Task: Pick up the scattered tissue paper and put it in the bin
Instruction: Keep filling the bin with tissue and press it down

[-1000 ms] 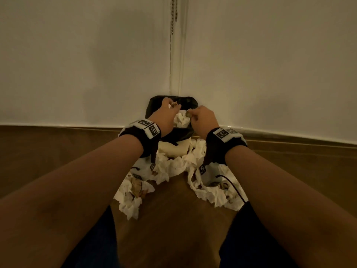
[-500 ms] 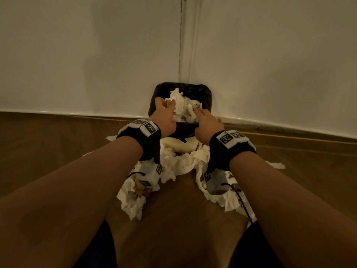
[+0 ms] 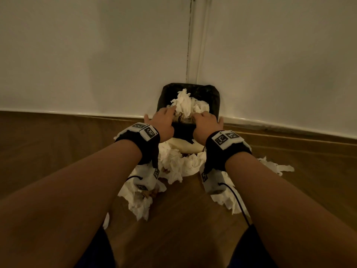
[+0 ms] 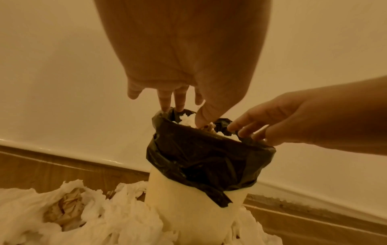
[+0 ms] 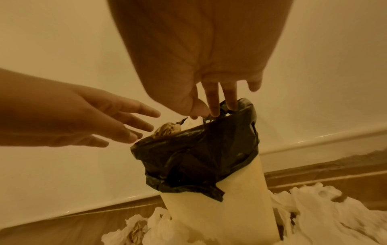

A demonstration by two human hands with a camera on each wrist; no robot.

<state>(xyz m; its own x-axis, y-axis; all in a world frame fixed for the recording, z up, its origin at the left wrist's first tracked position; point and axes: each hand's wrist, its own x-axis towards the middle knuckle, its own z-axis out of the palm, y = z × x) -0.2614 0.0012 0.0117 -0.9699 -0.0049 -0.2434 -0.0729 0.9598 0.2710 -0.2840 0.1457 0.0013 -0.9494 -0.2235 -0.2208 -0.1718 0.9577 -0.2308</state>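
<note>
Nothing is gripped by either hand: the left hand [image 3: 164, 122] and the right hand [image 3: 206, 123] are held with fingers spread and nearly straight over the mouth of the small cream plastic bin [image 4: 194, 207], which is lined with a crinkled black plastic bag [image 4: 205, 159] folded down over its rim. In the wrist views the fingertips of each hand are seen at or just inside the liner's edge, while a heap of crumpled white tissue paper [image 3: 186, 104] stands proud of the opening between them — a placement that suggests the load is being let go or pressed down so that it stays in the bin and does not spill back. Whether the fingertips are actually pressing the paper cannot be told. The bin is set in the corner where the pale walls [image 3: 96, 55] meet, so it is braced from behind against a downward push. Much scattered white tissue [image 3: 173, 165], some of it stained brown, is left lying on the wooden floor [image 3: 173, 238] around the bin's base and on both sides of the forearms; the task is therefore judged only partly done. With the bin already heaped, compaction will probably be needed before more is added — otherwise loose pieces could tumble out.
</note>
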